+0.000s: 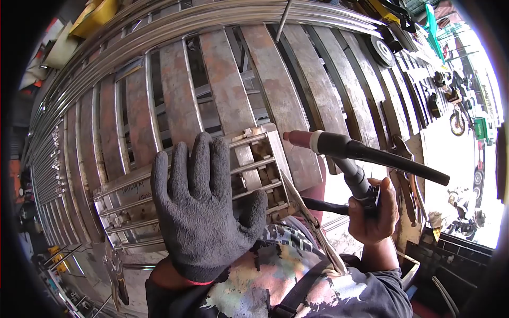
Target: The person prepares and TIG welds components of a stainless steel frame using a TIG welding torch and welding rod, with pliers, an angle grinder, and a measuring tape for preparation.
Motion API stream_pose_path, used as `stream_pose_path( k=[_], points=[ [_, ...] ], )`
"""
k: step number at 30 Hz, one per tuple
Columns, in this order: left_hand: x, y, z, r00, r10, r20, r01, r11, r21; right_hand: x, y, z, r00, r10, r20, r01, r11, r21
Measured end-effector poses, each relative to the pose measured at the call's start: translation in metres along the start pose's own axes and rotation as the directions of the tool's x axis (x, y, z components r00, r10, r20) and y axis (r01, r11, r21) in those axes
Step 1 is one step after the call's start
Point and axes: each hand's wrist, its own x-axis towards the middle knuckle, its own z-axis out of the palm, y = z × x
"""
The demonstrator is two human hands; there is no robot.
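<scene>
My left hand [204,206], in a grey work glove, lies spread palm down over a metal jig [275,143], its fingers stretched toward the slatted bench. Several thin steel rods [253,165] run in parallel across the jig, and the glove hides their middle stretch. To the right, my bare right hand [375,214] is wrapped around the grey handle of a TIG welding torch [352,148]. The torch has a black back cap pointing right and a pinkish nozzle pointing left, near the jig's right end. A long clamp-like metal tool [310,214] slants along that end toward my body.
Metal slats with gaps form the workbench [228,79]. Long steel rods [212,16] lie across its far side, and more are bundled at left. Pliers [117,273] hang at the near left edge; other hand tools [407,183] are at right. A grinding disc [382,51] sits far right.
</scene>
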Motion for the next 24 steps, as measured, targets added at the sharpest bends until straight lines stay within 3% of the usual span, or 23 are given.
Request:
stream_pose_path(
  k=[9, 13, 19, 22, 24],
  points=[
    [-0.02, 0.014, -0.004, 0.989, 0.04, -0.144, -0.026, 0.995, 0.092, -0.013, -0.015, -0.006, 0.999, 0.04, -0.007, -0.04, 0.997, 0.064],
    [-0.03, 0.029, 0.007, 0.998, 0.002, -0.061, 0.002, 0.997, 0.073, -0.013, -0.018, -0.008, 0.999, 0.045, -0.002, -0.044, 0.996, 0.072],
    [-0.033, 0.037, 0.015, 0.996, -0.077, -0.051, 0.085, 0.979, 0.185, -0.011, -0.019, -0.009, 0.999, 0.037, 0.017, -0.038, 0.995, 0.094],
    [-0.035, 0.029, 0.022, 0.999, -0.043, -0.019, 0.047, 0.961, 0.273, -0.009, -0.02, -0.007, 1.0, 0.027, 0.012, -0.028, 0.995, 0.092],
    [-0.034, 0.029, 0.02, 0.998, -0.047, -0.029, 0.051, 0.982, 0.182, -0.009, -0.02, -0.004, 1.0, 0.018, 0.007, -0.019, 0.995, 0.095]
  ],
)
